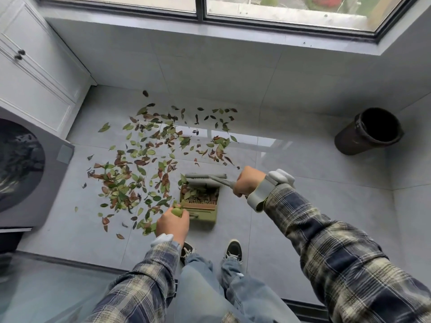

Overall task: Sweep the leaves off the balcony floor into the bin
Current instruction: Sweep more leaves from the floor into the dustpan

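Grey tiled floor (303, 206): shut in by the wall under the window (279, 10) on the far side, and by a white cabinet (35, 78) and a washing machine (21, 164) on the left. The right wall meets the far wall in a corner just behind the bin.

Dark round bin (349, 145): upright on the floor near that right corner, mouth open. It is well apart from the leaves, with plain tile between it and the dustpan.

Leaves (130, 173), green and brown: scattered over the left and middle of the floor.
- Left edge of the scatter lies near the washing machine's front.
- Far edge stops short of the window wall; one stray leaf lies close to it.
- Right edge ends about mid-floor.
- Thickest patch is just left of the dustpan.

Green dustpan (205, 216): on the floor ahead of the person's shoes (234, 249), mouth toward the window, a heap of leaves inside.

Grey broom (205, 179): its head lies across the dustpan's mouth.

Right hand (248, 180): fingers curled round the broom handle, just right of the dustpan.

Left hand (172, 226): gripping the green knob at the top of the dustpan's handle, over the near fringe of the leaves.
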`<state>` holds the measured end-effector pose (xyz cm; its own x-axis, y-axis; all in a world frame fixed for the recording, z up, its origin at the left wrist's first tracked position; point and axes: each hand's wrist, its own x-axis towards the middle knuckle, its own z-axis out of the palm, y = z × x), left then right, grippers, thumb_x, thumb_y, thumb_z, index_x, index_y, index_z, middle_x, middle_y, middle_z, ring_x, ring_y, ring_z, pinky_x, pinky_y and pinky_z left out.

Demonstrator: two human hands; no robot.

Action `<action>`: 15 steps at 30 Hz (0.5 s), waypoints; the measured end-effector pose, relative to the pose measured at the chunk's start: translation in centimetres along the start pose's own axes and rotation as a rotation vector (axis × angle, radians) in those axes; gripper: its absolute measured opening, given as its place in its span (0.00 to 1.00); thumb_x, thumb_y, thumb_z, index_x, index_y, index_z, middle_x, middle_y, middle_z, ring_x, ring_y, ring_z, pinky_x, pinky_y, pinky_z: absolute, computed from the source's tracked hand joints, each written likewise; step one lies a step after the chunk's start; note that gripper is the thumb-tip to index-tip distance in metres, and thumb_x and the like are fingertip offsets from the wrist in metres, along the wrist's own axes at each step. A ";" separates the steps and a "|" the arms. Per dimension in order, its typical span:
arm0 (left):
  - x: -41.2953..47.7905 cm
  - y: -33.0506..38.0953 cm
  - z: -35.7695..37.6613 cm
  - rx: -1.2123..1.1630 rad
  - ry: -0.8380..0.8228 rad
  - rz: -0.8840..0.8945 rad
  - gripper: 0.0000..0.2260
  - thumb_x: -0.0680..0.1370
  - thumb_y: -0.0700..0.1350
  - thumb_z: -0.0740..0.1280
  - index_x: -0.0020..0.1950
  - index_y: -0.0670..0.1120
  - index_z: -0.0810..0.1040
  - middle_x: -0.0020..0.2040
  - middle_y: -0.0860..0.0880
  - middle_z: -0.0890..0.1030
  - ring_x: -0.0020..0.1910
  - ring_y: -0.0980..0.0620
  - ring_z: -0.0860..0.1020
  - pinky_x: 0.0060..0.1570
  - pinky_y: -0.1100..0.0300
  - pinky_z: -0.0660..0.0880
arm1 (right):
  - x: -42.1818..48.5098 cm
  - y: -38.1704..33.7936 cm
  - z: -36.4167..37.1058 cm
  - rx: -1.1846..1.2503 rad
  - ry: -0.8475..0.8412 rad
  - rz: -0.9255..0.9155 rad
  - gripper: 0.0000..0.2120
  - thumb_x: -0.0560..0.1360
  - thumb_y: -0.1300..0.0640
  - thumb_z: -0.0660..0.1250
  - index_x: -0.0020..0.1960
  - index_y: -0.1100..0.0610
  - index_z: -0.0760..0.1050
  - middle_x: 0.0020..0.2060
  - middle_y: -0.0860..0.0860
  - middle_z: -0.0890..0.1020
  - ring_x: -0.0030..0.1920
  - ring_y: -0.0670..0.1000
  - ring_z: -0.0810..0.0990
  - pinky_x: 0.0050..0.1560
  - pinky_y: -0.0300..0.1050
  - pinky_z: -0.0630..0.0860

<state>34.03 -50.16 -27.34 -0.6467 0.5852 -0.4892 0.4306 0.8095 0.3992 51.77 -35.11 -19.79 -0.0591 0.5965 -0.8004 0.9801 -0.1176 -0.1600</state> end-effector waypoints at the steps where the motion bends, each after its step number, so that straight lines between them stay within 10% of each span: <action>1: 0.2 0.1 0.1 0.008 0.003 -0.002 0.08 0.76 0.49 0.66 0.45 0.45 0.80 0.37 0.45 0.77 0.38 0.43 0.74 0.40 0.58 0.70 | 0.2 -0.2 0.2 -0.004 0.016 -0.014 0.07 0.71 0.61 0.69 0.48 0.59 0.80 0.40 0.53 0.81 0.35 0.51 0.77 0.34 0.39 0.73; 15: 0.5 0.9 -0.1 0.048 0.015 0.014 0.07 0.78 0.49 0.66 0.45 0.46 0.77 0.39 0.46 0.74 0.39 0.45 0.68 0.41 0.58 0.66 | 2.2 -1.5 4.6 -0.086 -0.012 -0.009 0.07 0.75 0.58 0.64 0.40 0.58 0.69 0.38 0.54 0.77 0.43 0.57 0.78 0.45 0.47 0.76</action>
<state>34.06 -49.19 -27.16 -0.6494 0.5958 -0.4725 0.4691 0.8029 0.3677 49.28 -37.27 -23.98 -0.0701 0.5872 -0.8064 0.9921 -0.0429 -0.1176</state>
